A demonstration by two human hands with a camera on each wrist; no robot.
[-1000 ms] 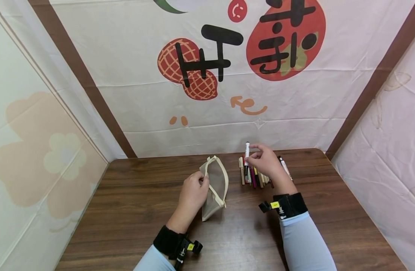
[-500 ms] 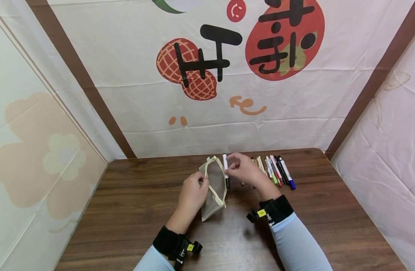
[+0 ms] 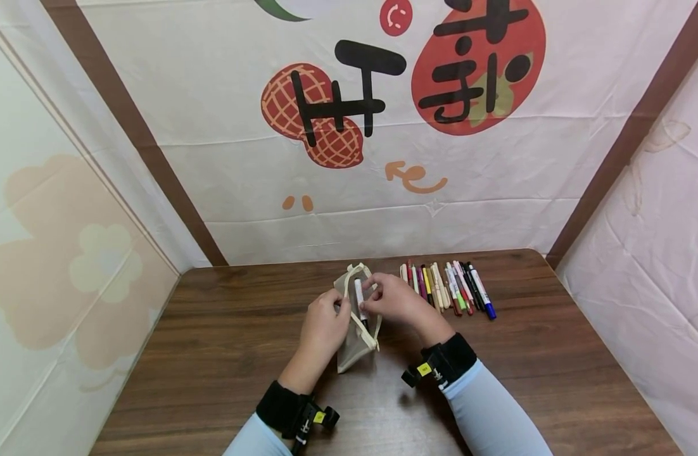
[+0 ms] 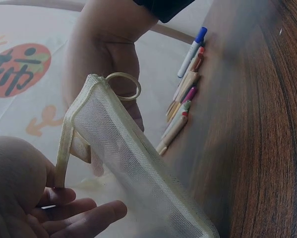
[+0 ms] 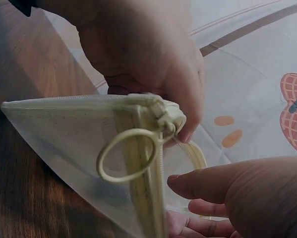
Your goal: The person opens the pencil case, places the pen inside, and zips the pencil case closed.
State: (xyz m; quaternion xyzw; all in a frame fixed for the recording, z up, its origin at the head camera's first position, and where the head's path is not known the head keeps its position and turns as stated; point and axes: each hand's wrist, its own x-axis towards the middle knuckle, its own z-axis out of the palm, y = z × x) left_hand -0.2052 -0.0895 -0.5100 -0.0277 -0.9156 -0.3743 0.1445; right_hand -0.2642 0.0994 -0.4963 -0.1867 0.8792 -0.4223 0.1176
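A cream mesh zip pouch (image 3: 353, 354) stands on the wooden table with its mouth held open. My left hand (image 3: 326, 322) pinches the pouch's left rim between thumb and fingers. In the left wrist view that rim runs down between the left fingers (image 4: 74, 210). Over the mouth, my right hand (image 3: 400, 303) pinches a white marker (image 3: 358, 292). Its black lower end dips inside the rim. The marker does not show in the right wrist view, where a pull ring (image 5: 102, 163) hangs from the pouch's zip.
Right of the pouch, several pens and markers (image 3: 440, 288) lie side by side near the table's back edge. A blue-capped marker (image 3: 481, 291) lies at the right end of that row. Behind the table (image 3: 223, 354) hangs a printed white cloth (image 3: 258, 237).
My right hand has carried the white marker leftward from above the row of pens to the pouch's mouth and lowered it. The left hand stays on the rim.
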